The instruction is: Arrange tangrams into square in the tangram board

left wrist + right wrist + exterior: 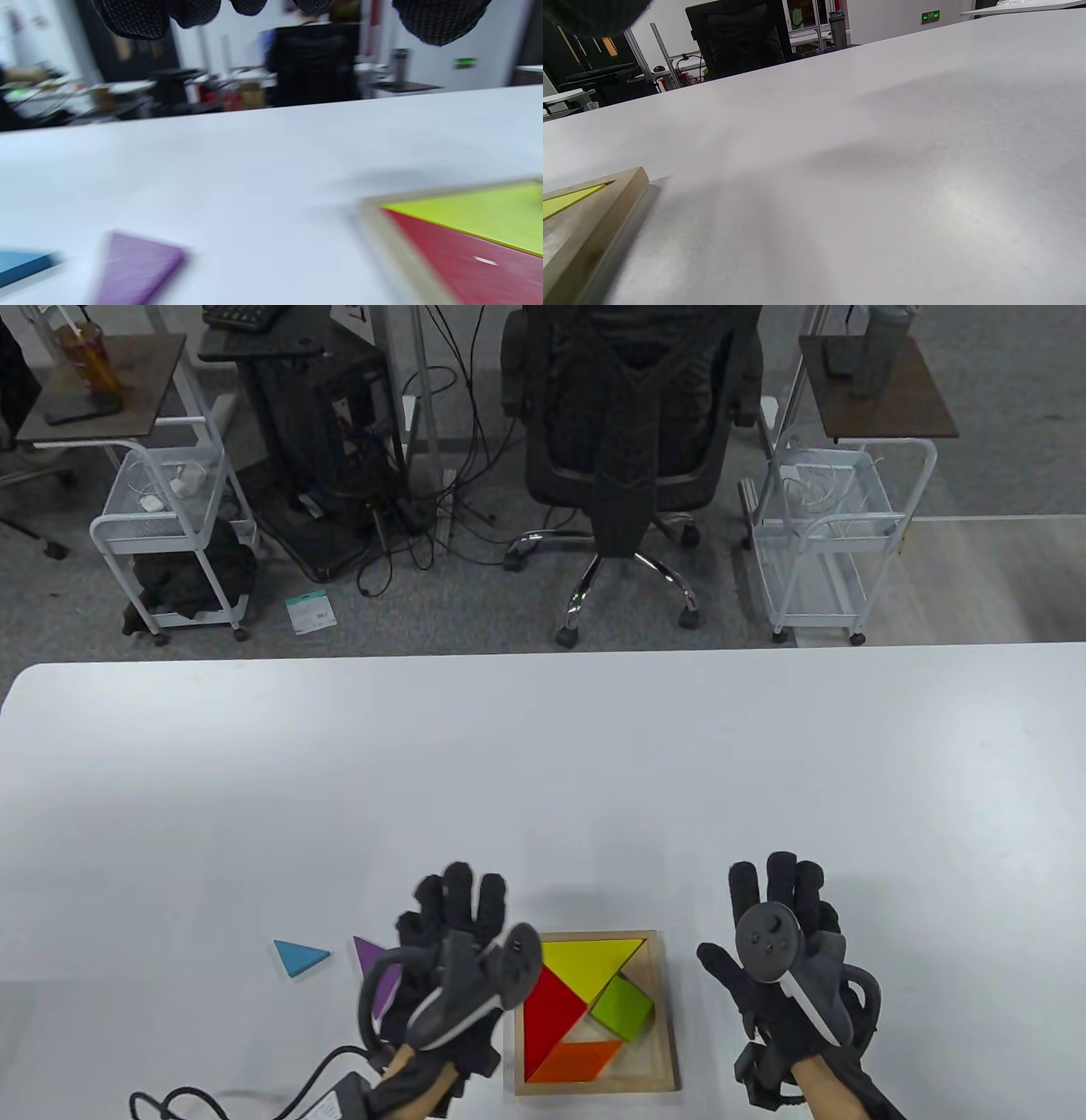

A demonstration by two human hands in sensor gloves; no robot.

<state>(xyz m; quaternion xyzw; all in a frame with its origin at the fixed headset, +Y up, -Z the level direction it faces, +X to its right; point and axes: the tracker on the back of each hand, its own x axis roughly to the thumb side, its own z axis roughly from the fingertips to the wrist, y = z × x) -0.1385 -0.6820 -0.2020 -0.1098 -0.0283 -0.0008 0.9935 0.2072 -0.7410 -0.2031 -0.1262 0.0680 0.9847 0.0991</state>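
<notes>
The wooden tangram board (666,1010) lies near the table's front edge and holds a yellow triangle (590,960), a red triangle (550,1011), a green square (624,1008) and an orange parallelogram (577,1059). A purple triangle (377,976) and a blue triangle (297,957) lie loose on the table left of the board. My left hand (454,899) hovers between the purple piece and the board, fingers straight, holding nothing. My right hand (776,891) hovers right of the board, fingers spread and empty. In the left wrist view the purple triangle (135,267) and the board (382,237) are blurred.
The white table (543,780) stretches wide beyond the hands. A black cable (254,1090) trails from my left wrist at the front edge. Behind the table stand an office chair (628,432) and two white carts (170,517).
</notes>
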